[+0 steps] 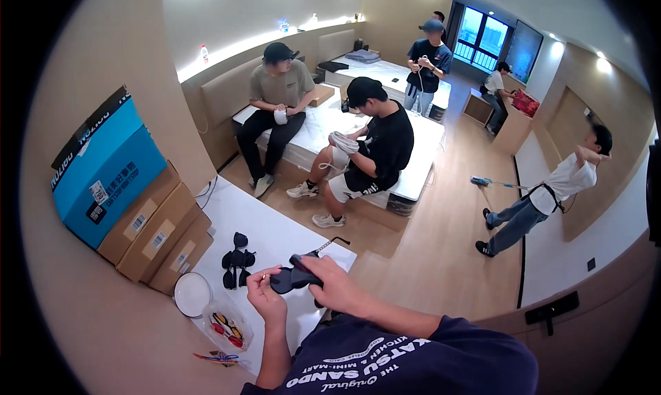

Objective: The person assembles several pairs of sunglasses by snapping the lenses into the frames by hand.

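Observation:
Above the white table (275, 223), a pair of dark sunglasses (281, 281) with a round lens is held between my hands. My left hand (267, 295) pinches the lens edge with thumb and finger. My right hand (337, 283) is closed on a dark, block-like piece (303, 271) pressed against the glasses; its kind cannot be made out. A patterned, chain-like temple arm (326, 246) sticks out past my right fingers. Several black sunglasses (238, 258) lie in a row on the table. Nearer to me is a clear plastic bag (227, 325) with red and yellow glasses inside.
A white round dish (193, 295) stands beside stacked brown cartons (157, 240) and a blue box (113, 171). Several people sit or stand around the beds (303, 130). On the right a person holds a blue mop (482, 181) over the wooden floor (447, 236).

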{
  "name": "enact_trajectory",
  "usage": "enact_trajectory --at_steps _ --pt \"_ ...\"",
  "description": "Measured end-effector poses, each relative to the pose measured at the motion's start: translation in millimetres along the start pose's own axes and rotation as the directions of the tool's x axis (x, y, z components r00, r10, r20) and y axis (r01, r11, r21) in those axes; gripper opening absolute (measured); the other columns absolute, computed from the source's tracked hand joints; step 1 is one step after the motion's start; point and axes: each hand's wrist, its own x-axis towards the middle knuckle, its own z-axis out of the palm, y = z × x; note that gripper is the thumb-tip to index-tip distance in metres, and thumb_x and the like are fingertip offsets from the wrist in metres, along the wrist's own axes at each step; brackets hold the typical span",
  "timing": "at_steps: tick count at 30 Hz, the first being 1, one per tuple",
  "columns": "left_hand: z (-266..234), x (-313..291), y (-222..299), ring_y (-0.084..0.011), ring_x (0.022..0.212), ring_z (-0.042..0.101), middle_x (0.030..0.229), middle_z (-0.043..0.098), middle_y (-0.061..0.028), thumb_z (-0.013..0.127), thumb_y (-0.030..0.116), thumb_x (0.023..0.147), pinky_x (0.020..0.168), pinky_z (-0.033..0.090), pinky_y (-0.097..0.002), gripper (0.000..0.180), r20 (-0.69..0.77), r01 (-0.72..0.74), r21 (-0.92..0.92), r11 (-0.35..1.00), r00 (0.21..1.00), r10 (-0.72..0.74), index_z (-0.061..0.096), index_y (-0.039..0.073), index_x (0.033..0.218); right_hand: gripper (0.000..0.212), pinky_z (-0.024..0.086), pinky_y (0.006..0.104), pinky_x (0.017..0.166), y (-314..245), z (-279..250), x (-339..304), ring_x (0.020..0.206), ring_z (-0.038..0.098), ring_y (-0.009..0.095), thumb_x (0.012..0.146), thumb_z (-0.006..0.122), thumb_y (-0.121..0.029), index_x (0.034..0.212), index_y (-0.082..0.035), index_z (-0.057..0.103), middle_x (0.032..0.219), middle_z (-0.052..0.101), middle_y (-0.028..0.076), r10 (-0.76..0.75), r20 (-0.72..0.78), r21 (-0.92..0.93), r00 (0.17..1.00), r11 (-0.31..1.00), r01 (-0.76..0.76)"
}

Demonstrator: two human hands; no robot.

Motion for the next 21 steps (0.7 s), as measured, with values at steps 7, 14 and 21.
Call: enact_trajectory --at_steps 7,14,21 --pt "-4.2 3.5 -0.7 -0.0258 0.093 0.067 0.092 0.065 -0.0157 0.038 0.004 0.101 0.089 0.051 -0.0356 0.013 -0.089 0.019 -0.062 0.998 0.996 -0.025 0.049 -0.001 0.095 0.05 0.048 0.0392 0.089 11.2 0.2 -0.7 0.097 0.057 0.034 0.071 0.06 0.0 0.121 0.004 0.058 0.12 0.062 0.019 -0.001 -0.033 0.009 0.999 1.0 0.002" --pt "-1.9 -1.1 -1.4 -0.0255 0.092 0.067 0.093 0.065 -0.0161 0.039 0.004 0.1 0.089 0.052 -0.0358 0.013 -0.09 0.005 -0.025 1.0 0.996 -0.008 0.049 -0.001 0.095 0.052 0.05 0.0383 0.087 2.7 4.4 -8.4 0.097 0.056 0.033 0.07 0.06 0.0 0.122 0.0 0.057 0.123 0.061 0.015 -0.022 0.014 -0.019 1.0 1.0 0.022" --pt "1.0 -1.9 -2.8 -0.0259 0.093 0.067 0.092 0.065 -0.0148 0.039 0.006 0.101 0.09 0.05 -0.0356 0.012 -0.025 0.02 -0.021 1.0 0.999 -0.021 0.047 0.0 0.095 0.049 0.049 0.0385 0.089 14.9 -1.3 -4.1 0.097 0.056 0.032 0.071 0.06 0.0 0.12 0.001 0.059 0.12 0.063 0.015 0.025 -0.084 -0.046 0.996 0.999 -0.029"
